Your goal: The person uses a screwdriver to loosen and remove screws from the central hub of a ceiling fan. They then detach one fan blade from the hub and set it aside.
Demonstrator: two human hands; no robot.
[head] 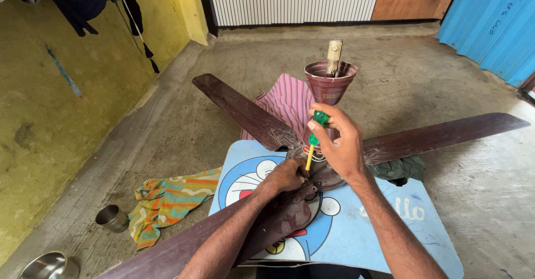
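Note:
A dusty brown ceiling fan lies on a small light-blue table [356,234] with a cartoon picture. Its motor hub [326,174] sits at the centre, with a maroon cup-shaped canopy [330,81] on the rod standing upright above it. My right hand [337,142] grips a screwdriver [313,141] with a green handle and yellow shaft, its tip pointing down at the hub. My left hand [285,176] presses on the hub where the near blade [184,245] joins it. Two other blades, the far-left one [239,109] and the right one [446,134], spread out over the floor.
A pink striped cloth [290,103] lies behind the fan, a multicoloured cloth [164,201] on the concrete floor at left. A small steel cup [111,218] and a steel bowl [47,266] stand near the yellow wall [56,117]. A dark green cloth [401,169] lies under the right blade.

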